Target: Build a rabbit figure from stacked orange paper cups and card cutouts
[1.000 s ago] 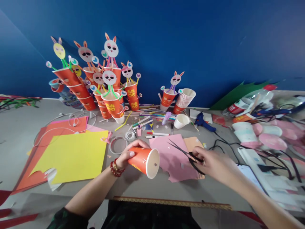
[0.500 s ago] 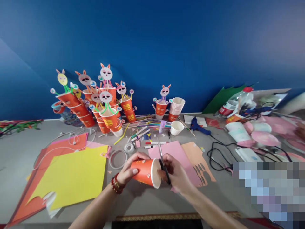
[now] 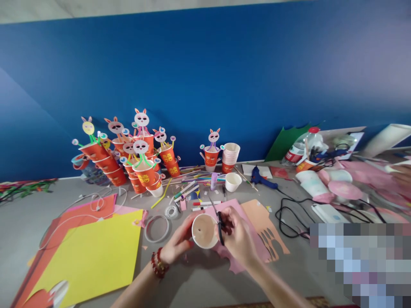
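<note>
My left hand (image 3: 177,244) is closed round the side of a paper cup (image 3: 208,238). The cup's white-rimmed round end faces me, with a small dark spot inside it; its red outer side is mostly turned away. My right hand (image 3: 236,233) grips scissors (image 3: 219,222) by their black handles, close against the cup's right rim. The metal blades point up and away from me. Below and behind this hand lies pink paper (image 3: 233,261) with a jagged cut edge.
Decorated red cups (image 3: 146,174) with rabbit faces stand at the back left. A cup stack (image 3: 230,155), a white cup (image 3: 233,182) and a blue glue gun (image 3: 263,179) are behind my hands. Yellow paper (image 3: 96,252) lies left, tape (image 3: 156,229) nearer. A co-worker's hand (image 3: 403,175) shows far right.
The cup has turned from lying sideways, red side showing, to its round end facing me. My left hand has shifted round its side. The view has tilted up slightly.
</note>
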The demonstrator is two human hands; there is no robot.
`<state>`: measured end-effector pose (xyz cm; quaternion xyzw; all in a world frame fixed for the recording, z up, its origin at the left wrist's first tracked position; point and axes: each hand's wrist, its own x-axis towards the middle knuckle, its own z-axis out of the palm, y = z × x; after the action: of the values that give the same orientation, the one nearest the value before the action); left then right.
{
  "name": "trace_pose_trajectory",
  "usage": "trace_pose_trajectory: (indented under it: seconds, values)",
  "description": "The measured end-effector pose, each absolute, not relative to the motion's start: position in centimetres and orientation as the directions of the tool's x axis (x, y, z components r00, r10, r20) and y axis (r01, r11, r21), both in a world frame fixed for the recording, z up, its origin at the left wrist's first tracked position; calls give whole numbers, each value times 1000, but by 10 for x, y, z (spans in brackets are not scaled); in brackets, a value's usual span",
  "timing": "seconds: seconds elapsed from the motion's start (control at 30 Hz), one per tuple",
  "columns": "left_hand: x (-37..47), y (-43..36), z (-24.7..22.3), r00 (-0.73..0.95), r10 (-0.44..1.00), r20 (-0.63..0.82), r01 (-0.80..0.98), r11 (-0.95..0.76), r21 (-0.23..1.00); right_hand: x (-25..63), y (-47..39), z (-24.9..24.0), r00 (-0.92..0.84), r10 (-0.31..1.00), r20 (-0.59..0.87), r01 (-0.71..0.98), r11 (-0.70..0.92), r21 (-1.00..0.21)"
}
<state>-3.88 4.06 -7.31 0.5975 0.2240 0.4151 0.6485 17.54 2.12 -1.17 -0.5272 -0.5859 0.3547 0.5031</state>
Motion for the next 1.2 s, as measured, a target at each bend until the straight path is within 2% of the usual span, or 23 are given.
trace_pose_trajectory:
  seconds: [0.07,0.17,0.27,0.37,0.43,0.5,0.6,0.7,0.77,0.83,0.93,1.1,1.17,1.2]
  values:
    - [-36,40,-77,519,829,209,-223,-105,969,174,23,-14,64,971,232,267,207,-941]
    - [-34,44,-76,374,911,176,-112,-144,983,173,29,-16,49,972,228,220,212,-952]
    - [-39,55,-65,219,964,148,-5,-151,989,177,34,-16,64,979,195,193,179,-965]
    - [-45,62,-52,142,986,93,66,-103,993,186,35,-16,58,981,183,193,169,-967]
    - [-46,60,-48,152,988,5,-10,-4,1000,193,34,-21,25,989,145,183,138,-973]
    - [-43,53,-47,201,976,-87,-190,126,974,199,32,-30,-2,998,65,161,64,-985]
    - [-28,36,-48,343,922,-179,-453,329,828,205,31,-48,-21,999,-37,70,-36,-997]
    - [3,20,-49,493,856,-154,-582,457,673,206,34,-64,18,997,-72,-68,-70,-995]
    - [26,14,-53,523,842,-134,-629,487,606,205,36,-70,73,993,-88,-131,-78,-988]
    - [41,15,-62,455,877,-155,-646,445,621,204,36,-74,113,988,-102,-150,-85,-985]
    - [33,24,-76,188,960,-208,-624,280,730,203,34,-75,136,982,-129,-132,-111,-985]
    - [-16,26,-73,-175,974,-141,-603,7,798,204,31,-69,155,977,-148,-123,-129,-984]
    - [-16,5,-69,-213,972,-103,-591,-44,805,204,31,-66,132,979,-156,-129,-139,-982]
    - [-11,-9,-69,-121,987,-106,-601,12,799,205,31,-65,119,980,-159,-120,-145,-982]
